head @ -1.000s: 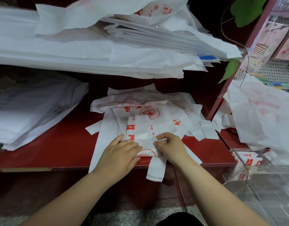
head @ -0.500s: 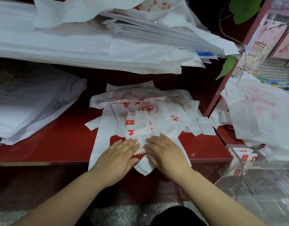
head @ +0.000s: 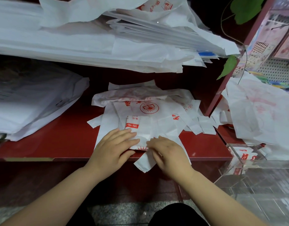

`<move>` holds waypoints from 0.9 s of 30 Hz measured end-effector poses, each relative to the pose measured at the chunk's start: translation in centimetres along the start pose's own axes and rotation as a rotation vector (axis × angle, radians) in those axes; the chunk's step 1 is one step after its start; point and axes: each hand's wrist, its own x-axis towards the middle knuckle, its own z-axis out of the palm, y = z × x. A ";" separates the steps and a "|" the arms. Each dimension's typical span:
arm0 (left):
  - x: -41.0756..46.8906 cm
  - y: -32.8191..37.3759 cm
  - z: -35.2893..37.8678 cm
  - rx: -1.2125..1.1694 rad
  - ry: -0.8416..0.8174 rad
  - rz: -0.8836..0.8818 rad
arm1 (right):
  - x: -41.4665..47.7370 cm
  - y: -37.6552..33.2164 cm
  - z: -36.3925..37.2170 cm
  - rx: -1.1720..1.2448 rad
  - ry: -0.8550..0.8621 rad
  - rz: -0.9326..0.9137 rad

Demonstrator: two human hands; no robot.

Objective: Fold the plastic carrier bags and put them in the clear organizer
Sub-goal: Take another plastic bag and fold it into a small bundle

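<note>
Pressing bag (head: 145, 132) flat, centre frame, with left hand (head: 115, 147) and right hand (head: 169, 154), fingers straight, no pinch. Smooth outward from crease; tuck overhanging handle (head: 143, 164).

The bags (head: 163, 124) are thin creased plastic, the red shelf (head: 59, 144) smooth and glossy, the organizer (head: 262, 181) clear, shiny.

Spotted a glossy dark-red shelf (head: 59, 144) with a chipped patch (head: 28, 159) on its front edge, left side. Had a red upright (head: 222, 88) at its right end, green vine leaves (head: 228, 66) dangling beside that, white pegboard (head: 275, 69) further right. Speckled grey floor (head: 124, 212) down below.
</note>
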 end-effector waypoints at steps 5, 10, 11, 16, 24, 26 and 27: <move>-2.5 1.0 -0.1 -0.193 -0.002 -0.034 | -2.1 -0.6 0.1 0.105 -0.069 -0.003; -3.3 1.8 -0.3 -0.293 0.012 -0.141 | -2.4 0.2 0.7 0.135 -0.233 -0.017; -3.4 1.9 -0.3 -0.305 0.018 -0.162 | -2.3 0.4 1.0 0.121 -0.243 -0.013; -3.5 1.7 -0.4 -0.327 0.014 -0.215 | -1.4 0.8 1.5 0.109 -0.210 0.017; -2.9 1.0 0.6 -0.113 -0.046 -0.272 | -0.1 0.5 0.7 0.342 -0.231 0.252; -2.4 1.3 0.3 -0.243 0.025 -0.376 | 0.2 0.4 0.4 0.452 -0.268 0.394; -2.1 1.5 0.0 -0.325 0.025 -0.434 | 0.6 0.3 0.3 0.497 -0.255 0.469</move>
